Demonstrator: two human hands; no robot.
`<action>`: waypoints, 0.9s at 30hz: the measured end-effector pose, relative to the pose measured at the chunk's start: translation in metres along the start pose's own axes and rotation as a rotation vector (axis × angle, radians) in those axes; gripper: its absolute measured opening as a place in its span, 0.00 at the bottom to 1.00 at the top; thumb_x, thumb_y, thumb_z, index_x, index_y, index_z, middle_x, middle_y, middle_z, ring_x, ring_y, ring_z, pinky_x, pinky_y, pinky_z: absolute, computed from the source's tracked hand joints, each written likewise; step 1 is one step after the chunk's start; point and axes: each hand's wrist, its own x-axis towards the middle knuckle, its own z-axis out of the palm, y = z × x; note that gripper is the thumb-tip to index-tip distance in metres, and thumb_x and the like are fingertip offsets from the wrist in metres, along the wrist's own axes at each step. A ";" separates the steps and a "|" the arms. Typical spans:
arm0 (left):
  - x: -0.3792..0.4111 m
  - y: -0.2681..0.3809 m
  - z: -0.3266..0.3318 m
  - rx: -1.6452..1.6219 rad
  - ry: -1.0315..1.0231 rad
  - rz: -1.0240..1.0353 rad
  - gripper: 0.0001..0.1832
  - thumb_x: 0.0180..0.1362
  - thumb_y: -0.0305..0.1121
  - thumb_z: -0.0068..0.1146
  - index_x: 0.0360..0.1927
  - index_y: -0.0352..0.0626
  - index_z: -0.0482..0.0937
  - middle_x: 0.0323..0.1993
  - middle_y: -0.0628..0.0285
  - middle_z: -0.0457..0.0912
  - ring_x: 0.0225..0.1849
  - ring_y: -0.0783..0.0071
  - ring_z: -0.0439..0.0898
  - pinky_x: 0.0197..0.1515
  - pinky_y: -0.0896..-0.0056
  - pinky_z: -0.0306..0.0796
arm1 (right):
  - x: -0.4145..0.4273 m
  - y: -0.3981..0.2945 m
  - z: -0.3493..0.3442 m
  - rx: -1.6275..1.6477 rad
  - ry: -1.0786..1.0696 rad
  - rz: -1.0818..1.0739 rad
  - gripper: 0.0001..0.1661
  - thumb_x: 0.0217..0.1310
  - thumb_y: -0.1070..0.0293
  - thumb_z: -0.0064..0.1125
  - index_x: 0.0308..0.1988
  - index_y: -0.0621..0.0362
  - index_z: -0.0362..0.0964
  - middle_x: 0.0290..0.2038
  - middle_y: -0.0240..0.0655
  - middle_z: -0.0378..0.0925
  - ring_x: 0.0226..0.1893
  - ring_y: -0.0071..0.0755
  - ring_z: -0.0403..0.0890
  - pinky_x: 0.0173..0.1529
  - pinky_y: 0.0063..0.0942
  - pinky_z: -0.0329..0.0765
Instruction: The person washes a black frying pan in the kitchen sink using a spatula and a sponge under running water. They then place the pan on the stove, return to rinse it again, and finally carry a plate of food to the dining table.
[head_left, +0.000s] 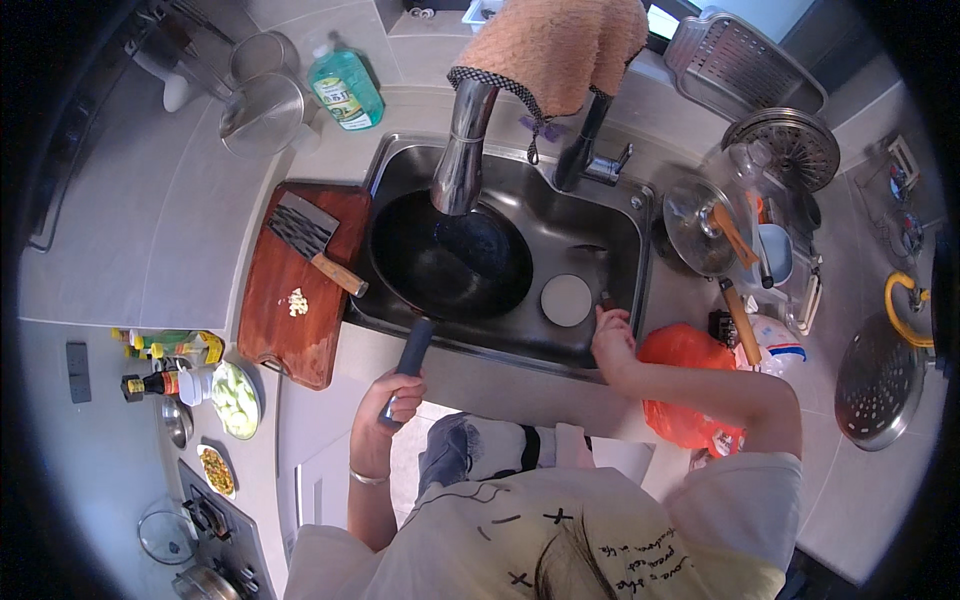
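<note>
My left hand (400, 399) grips the grey handle of a black frying pan (487, 289), which lies in the stainless steel sink (577, 352) beneath the chrome tap (459, 176). Inside the sink at the right, my right hand (613, 334) has its fingers on a small dark reddish handle (607, 300); the far part of that object is hard to make out, and so is how firmly it is held. Just left of those fingers a round white disc-like thing (566, 300) rests on the sink floor. An orange cloth (547, 45) hangs over the tap.
Left of the sink, a wooden cutting board (292, 345) bears a cleaver (315, 244) and chopped pale bits (298, 302). Green bottled soap (345, 90) stands behind. A red plastic bag (675, 405), a glass lid (694, 232) and other kitchenware crowd the right counter. Plated food (235, 401) sits left.
</note>
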 end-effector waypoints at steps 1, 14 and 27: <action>0.001 0.002 0.001 0.001 -0.002 -0.002 0.05 0.52 0.21 0.44 0.33 0.39 0.65 0.13 0.73 0.58 0.08 0.89 0.55 0.08 0.88 0.47 | 0.002 -0.011 -0.006 0.009 -0.049 0.020 0.33 0.50 0.77 0.39 0.60 0.56 0.53 0.38 0.47 0.71 0.20 0.27 0.68 0.13 0.18 0.62; 0.016 0.011 -0.020 -0.085 -0.016 -0.059 0.07 0.51 0.21 0.47 0.33 0.39 0.65 0.13 0.71 0.60 0.09 0.87 0.57 0.08 0.87 0.49 | -0.006 -0.043 -0.023 0.104 -0.129 -0.285 0.32 0.51 0.73 0.41 0.59 0.58 0.51 0.46 0.54 0.70 0.20 0.35 0.74 0.15 0.28 0.66; 0.025 0.013 -0.022 -0.120 0.004 -0.041 0.08 0.51 0.22 0.47 0.33 0.41 0.62 0.14 0.70 0.61 0.10 0.87 0.58 0.08 0.87 0.50 | 0.229 0.213 -0.095 1.372 0.878 0.466 0.06 0.50 0.70 0.48 0.26 0.61 0.66 0.27 0.45 0.69 0.36 0.48 0.72 0.35 0.36 0.70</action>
